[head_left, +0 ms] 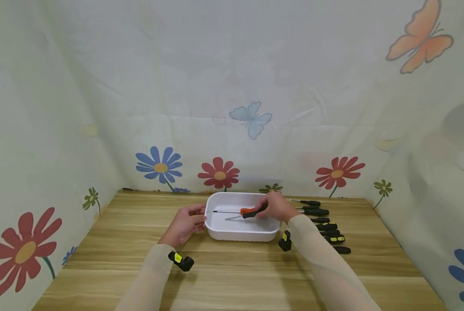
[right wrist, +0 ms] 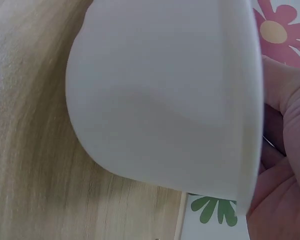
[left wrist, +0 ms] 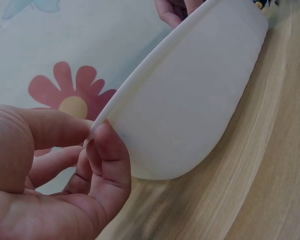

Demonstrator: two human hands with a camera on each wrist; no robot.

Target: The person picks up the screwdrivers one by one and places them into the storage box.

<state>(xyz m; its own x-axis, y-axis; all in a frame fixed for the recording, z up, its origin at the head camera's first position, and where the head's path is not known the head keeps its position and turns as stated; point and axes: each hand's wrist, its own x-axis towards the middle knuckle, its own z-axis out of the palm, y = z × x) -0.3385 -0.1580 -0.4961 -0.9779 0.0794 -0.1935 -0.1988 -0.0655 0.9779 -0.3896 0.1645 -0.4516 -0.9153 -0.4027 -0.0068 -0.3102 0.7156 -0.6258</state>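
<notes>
At the centre of the frame, below mid-height, the black-handled screwdriver (head_left: 249, 214) is within the outline of the white tray (head_left: 239, 236); contact with the tray floor cannot be confirmed. Its long axis runs nearly crosswise, handle at right, shaft tip at left and slightly lower. The right hand (head_left: 275, 207) is nearer and grips the handle end, so the shaft extends leftward from the grip. Just beyond it, an orange-handled screwdriver (head_left: 243, 210) lies roughly parallel, tip leftward. The left hand (head_left: 184, 222) pinches the tray's left rim. Further dark-handled screwdrivers (head_left: 318, 212) lie on the tabletop (head_left: 224, 276), right of the tray.
</notes>
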